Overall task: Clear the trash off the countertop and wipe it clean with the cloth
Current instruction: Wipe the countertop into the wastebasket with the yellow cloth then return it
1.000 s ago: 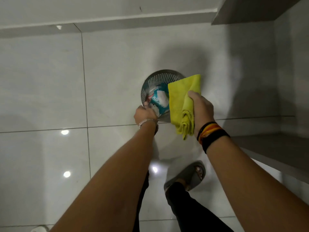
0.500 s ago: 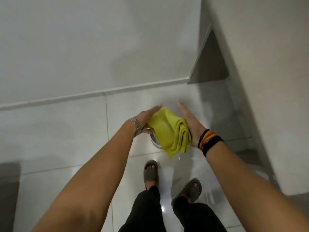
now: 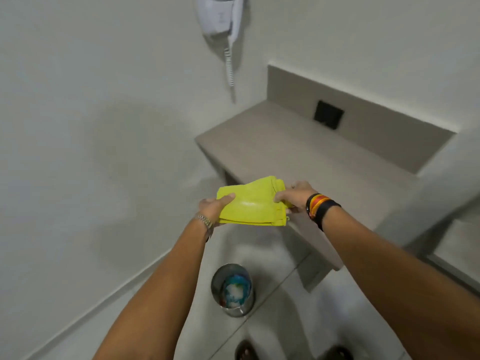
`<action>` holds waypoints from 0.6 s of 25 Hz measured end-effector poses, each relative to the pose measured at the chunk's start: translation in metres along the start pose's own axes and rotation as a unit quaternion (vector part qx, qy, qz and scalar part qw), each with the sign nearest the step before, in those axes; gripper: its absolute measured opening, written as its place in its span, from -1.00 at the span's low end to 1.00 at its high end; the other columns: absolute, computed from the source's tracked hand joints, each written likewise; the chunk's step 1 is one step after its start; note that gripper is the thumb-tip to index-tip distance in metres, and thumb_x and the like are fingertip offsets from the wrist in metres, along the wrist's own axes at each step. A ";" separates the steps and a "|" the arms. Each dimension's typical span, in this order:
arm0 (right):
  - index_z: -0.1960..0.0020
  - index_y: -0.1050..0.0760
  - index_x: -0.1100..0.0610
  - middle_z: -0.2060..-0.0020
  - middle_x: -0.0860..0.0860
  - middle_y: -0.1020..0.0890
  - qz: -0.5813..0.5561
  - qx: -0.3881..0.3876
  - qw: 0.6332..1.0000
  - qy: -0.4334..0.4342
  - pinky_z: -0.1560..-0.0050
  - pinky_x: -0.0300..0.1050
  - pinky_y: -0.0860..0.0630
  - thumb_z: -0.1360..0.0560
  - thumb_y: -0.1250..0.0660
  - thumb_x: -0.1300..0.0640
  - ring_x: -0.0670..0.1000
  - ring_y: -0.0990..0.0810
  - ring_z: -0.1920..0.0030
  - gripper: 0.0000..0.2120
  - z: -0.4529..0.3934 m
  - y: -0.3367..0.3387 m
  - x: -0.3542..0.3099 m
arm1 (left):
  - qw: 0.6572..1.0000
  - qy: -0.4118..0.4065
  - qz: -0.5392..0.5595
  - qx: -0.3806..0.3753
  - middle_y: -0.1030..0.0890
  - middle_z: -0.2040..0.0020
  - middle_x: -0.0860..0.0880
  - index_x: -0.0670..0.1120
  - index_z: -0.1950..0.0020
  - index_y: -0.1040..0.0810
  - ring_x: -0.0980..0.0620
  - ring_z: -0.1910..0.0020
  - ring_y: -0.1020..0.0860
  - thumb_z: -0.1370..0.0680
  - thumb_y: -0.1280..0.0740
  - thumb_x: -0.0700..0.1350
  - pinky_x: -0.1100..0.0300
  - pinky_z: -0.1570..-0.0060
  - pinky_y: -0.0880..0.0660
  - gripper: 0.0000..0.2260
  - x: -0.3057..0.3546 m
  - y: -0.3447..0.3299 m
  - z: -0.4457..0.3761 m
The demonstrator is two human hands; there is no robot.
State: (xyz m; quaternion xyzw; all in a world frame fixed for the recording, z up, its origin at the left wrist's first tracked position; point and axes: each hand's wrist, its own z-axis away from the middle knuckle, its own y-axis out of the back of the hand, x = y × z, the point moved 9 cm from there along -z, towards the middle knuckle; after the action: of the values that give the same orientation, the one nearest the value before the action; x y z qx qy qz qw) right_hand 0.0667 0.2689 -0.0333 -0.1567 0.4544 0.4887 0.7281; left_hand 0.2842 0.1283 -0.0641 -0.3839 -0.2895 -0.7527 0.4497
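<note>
Both hands grip a folded yellow cloth [image 3: 250, 202] between them, held in the air in front of the near edge of the counter [image 3: 306, 162]. The left hand [image 3: 214, 207] pinches the cloth's left end, thumb on top and fingers underneath; the right hand [image 3: 294, 196] clamps the right end, where the folded layers bunch. The counter is grey, with a raised back panel that carries a dark square plate [image 3: 328, 114].

On the floor below the hands stands a round metal bin [image 3: 232, 291]. Inside it lies crumpled trash [image 3: 235, 288] in blue, white and a little red; any print on it is too blurred to read.

A white wall-mounted unit [image 3: 219, 15] with a coiled cord is cut off by the top edge. At the bottom edge two sandalled feet [image 3: 245, 350] are partly cropped.
</note>
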 end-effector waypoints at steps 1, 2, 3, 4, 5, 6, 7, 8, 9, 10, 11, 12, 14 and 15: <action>0.21 -0.57 0.17 0.26 0.13 -0.63 -0.029 0.061 0.998 0.003 0.25 -0.01 -0.66 -0.24 -0.53 0.27 0.10 -0.61 0.33 -0.81 0.005 0.040 0.008 | 0.999 0.002 -0.013 -0.035 -0.67 0.14 -0.11 -0.15 -0.02 -0.57 -0.04 0.24 -0.64 -0.38 -0.59 -0.03 0.15 0.40 -0.61 -0.65 -0.001 -0.034 0.001; 0.24 -0.56 0.16 0.30 0.12 -0.61 -0.058 0.112 0.992 0.007 0.26 -0.02 -0.65 -0.22 -0.53 0.23 0.09 -0.60 0.34 -0.82 0.013 0.075 0.018 | 0.997 0.006 -0.021 -0.075 -0.70 0.09 -0.12 -0.13 0.02 -0.59 -0.06 0.19 -0.66 -0.38 -0.59 -0.03 0.07 0.26 -0.65 -0.69 -0.005 -0.067 0.005; 0.25 -0.56 0.15 0.33 0.10 -0.60 -0.082 0.155 0.985 0.002 0.31 -0.09 -0.61 -0.24 -0.52 0.20 0.08 -0.58 0.35 -0.83 0.023 0.108 0.031 | 0.993 0.013 -0.024 -0.118 -0.73 0.03 -0.14 -0.11 0.03 -0.62 -0.06 0.15 -0.68 -0.38 -0.58 -0.03 0.01 0.15 -0.67 -0.72 -0.011 -0.102 0.013; 0.23 -0.56 0.16 0.34 0.08 -0.59 -0.116 0.190 0.975 -0.003 0.37 -0.16 -0.54 -0.27 -0.51 0.19 0.08 -0.56 0.37 -0.85 0.034 0.140 0.049 | 0.987 0.021 -0.027 -0.160 -0.73 -0.01 -0.15 -0.11 0.01 -0.63 -0.05 0.14 -0.69 -0.39 -0.58 -0.04 0.01 0.11 -0.67 -0.73 -0.019 -0.138 0.023; 0.18 -0.57 0.17 0.32 0.08 -0.58 -0.157 0.223 0.962 -0.010 0.38 -0.19 -0.49 -0.30 -0.50 0.19 0.06 -0.55 0.38 -0.84 0.041 0.169 0.070 | 0.980 0.026 -0.026 -0.195 -0.74 0.01 -0.14 -0.13 -0.03 -0.64 -0.04 0.16 -0.70 -0.40 -0.57 -0.06 0.03 0.15 -0.68 -0.72 -0.027 -0.173 0.035; 0.11 -0.59 0.19 0.28 0.08 -0.60 -0.203 0.252 0.946 -0.018 0.37 -0.18 -0.48 -0.31 -0.51 0.18 0.07 -0.56 0.36 -0.81 0.048 0.200 0.094 | 0.975 0.027 -0.027 -0.220 -0.75 0.07 -0.13 -0.15 -0.06 -0.64 -0.03 0.21 -0.71 -0.42 -0.55 -0.08 0.06 0.22 -0.68 -0.72 -0.035 -0.210 0.047; 0.03 -0.62 0.20 0.23 0.08 -0.64 -0.246 0.260 0.933 -0.033 0.34 -0.15 -0.52 -0.31 -0.52 0.14 0.08 -0.59 0.32 -0.73 0.054 0.224 0.117 | 0.972 0.029 -0.023 -0.232 -0.75 0.17 -0.11 -0.16 -0.04 -0.64 -0.02 0.28 -0.71 -0.45 -0.53 -0.11 0.07 0.31 -0.68 -0.77 -0.044 -0.242 0.060; -0.04 -0.63 0.20 0.17 0.09 -0.69 -0.291 0.251 0.922 -0.048 0.33 -0.11 -0.57 -0.29 -0.54 0.09 0.10 -0.64 0.28 -0.64 0.056 0.242 0.139 | 0.969 0.037 -0.021 -0.242 -0.73 0.27 -0.07 -0.16 0.02 -0.63 0.00 0.36 -0.70 -0.48 -0.50 -0.13 0.08 0.38 -0.67 -0.85 -0.054 -0.272 0.072; -0.08 -0.64 0.18 0.13 0.10 -0.72 -0.328 0.238 0.913 -0.057 0.32 -0.08 -0.61 -0.29 -0.56 0.05 0.12 -0.68 0.23 -0.60 0.058 0.262 0.162 | 0.967 0.050 -0.023 -0.247 -0.71 0.35 -0.04 -0.14 0.09 -0.61 0.02 0.42 -0.68 -0.50 -0.47 -0.14 0.09 0.44 -0.65 -0.91 -0.066 -0.302 0.083; -0.08 -0.64 0.17 0.10 0.12 -0.73 -0.350 0.234 0.905 -0.058 0.31 -0.03 -0.65 -0.30 -0.57 0.04 0.13 -0.70 0.19 -0.60 0.063 0.282 0.179 | 0.967 0.060 -0.029 -0.248 -0.70 0.40 -0.03 -0.13 0.13 -0.58 0.03 0.45 -0.67 -0.52 -0.46 -0.14 0.08 0.47 -0.65 -0.90 -0.077 -0.331 0.092; -0.06 -0.63 0.16 0.09 0.13 -0.74 -0.355 0.232 0.904 -0.058 0.26 0.03 -0.69 -0.32 -0.57 0.07 0.14 -0.71 0.15 -0.64 0.068 0.305 0.196 | 0.966 0.072 -0.034 -0.247 -0.69 0.40 -0.03 -0.12 0.13 -0.57 0.03 0.46 -0.66 -0.52 -0.46 -0.14 0.06 0.46 -0.65 -0.89 -0.090 -0.360 0.101; -0.05 -0.64 0.16 0.08 0.14 -0.74 -0.346 0.238 0.906 -0.060 0.16 0.13 -0.70 -0.30 -0.59 0.09 0.16 -0.72 0.10 -0.64 0.075 0.327 0.215 | 0.965 0.083 -0.039 -0.246 -0.68 0.37 -0.05 -0.11 0.10 -0.56 0.03 0.46 -0.66 -0.52 -0.46 -0.13 0.06 0.48 -0.64 -0.89 -0.102 -0.386 0.112; -0.04 -0.65 0.17 0.05 0.14 -0.73 -0.316 0.264 0.909 -0.068 -0.03 0.30 -0.64 -0.26 -0.59 0.16 0.18 -0.70 0.06 -0.63 0.088 0.369 0.249 | 0.960 0.100 -0.046 -0.259 -0.66 0.33 -0.08 -0.11 0.06 -0.54 0.04 0.49 -0.65 -0.52 -0.45 -0.15 0.11 0.54 -0.61 -0.89 -0.127 -0.438 0.131; -0.04 -0.64 0.19 0.06 0.15 -0.71 -0.307 0.283 0.906 -0.075 -0.04 0.32 -0.60 -0.22 -0.58 0.20 0.18 -0.67 0.07 -0.61 0.090 0.393 0.267 | 0.956 0.108 -0.047 -0.268 -0.66 0.32 -0.09 -0.12 0.06 -0.53 0.05 0.50 -0.65 -0.53 -0.45 -0.17 0.12 0.53 -0.61 -0.89 -0.138 -0.462 0.140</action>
State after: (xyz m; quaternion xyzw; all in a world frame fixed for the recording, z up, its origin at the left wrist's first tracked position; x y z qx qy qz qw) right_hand -0.1940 0.6671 -0.1178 -0.0384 0.4475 0.1025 0.8876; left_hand -0.0456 0.4978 -0.1462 -0.3923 -0.0448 -0.8600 0.3232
